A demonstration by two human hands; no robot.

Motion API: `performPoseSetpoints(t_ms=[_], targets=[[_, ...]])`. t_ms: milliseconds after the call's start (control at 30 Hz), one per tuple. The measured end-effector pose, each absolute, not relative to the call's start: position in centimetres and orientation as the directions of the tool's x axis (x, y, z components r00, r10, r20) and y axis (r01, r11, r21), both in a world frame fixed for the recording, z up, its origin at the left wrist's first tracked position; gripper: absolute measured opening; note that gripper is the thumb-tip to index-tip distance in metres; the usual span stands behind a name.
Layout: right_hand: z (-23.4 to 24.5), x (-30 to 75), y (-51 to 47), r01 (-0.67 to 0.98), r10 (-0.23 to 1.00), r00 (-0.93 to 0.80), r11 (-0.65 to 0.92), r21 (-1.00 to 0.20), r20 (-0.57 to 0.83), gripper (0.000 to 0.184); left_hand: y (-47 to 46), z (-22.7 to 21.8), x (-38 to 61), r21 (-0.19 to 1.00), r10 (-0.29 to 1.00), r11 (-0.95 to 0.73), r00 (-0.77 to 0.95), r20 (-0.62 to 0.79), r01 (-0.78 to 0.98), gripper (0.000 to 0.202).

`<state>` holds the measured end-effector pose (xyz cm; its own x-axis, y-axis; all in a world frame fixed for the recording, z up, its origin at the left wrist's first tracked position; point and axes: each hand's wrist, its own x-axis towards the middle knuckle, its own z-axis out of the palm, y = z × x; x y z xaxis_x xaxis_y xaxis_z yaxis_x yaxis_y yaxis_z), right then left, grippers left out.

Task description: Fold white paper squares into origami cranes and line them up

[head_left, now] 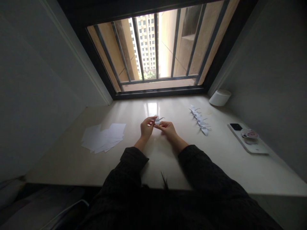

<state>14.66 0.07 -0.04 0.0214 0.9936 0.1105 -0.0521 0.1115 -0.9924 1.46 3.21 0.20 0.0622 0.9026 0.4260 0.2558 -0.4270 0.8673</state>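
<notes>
Pinched one small white creased paper figure (157, 120) between fingertips of left hand (146, 126) and right hand (168, 128), above glossy pale desk (216, 159), fanned flat sheets (103, 137) left, roughly five pointed folded figures (199, 121) right.

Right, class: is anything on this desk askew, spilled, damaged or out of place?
Nothing spilled or damaged. Only the paper sheets on the left lie fanned out, not squared. The folded figures sit in a neat row; left hand and right hand pinch another paper fold.

The head camera looks forward and down, near the left hand (146, 127) and right hand (168, 128) pinching folded paper (157, 121), window (155, 48) at twelve o'clock.
</notes>
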Motion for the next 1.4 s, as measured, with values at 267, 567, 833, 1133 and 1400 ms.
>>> performPoseSetpoints(t_ms=[267,567,833,1133,1400], targets=[[0.0,15.0,0.1,0.119,0.973,0.085,0.205,-0.972,0.215,0.04,3.4,0.0,1.4,0.881,0.917,-0.396,0.06,0.394,0.261,0.023],[0.2,15.0,0.3,0.084,0.963,0.074,0.252,-0.964,0.258,0.031,3.5,-0.2,1.5,0.902,0.932,-0.363,0.081,0.354,0.235,0.027],[-0.8,15.1,0.8,-0.079,0.965,0.017,0.263,-0.962,0.263,0.02,3.5,-0.2,1.5,0.899,0.925,-0.38,0.085,0.37,0.218,0.031],[-0.8,15.9,0.9,-0.131,0.979,-0.012,0.201,-0.971,0.204,0.024,3.9,-0.5,1.3,0.907,0.916,-0.401,0.071,0.395,0.127,0.027],[2.5,20.1,-1.3,0.506,0.922,0.149,0.24,-0.828,0.358,0.03,3.2,0.4,1.4,0.875,0.902,-0.429,0.055,0.428,0.224,0.025]])
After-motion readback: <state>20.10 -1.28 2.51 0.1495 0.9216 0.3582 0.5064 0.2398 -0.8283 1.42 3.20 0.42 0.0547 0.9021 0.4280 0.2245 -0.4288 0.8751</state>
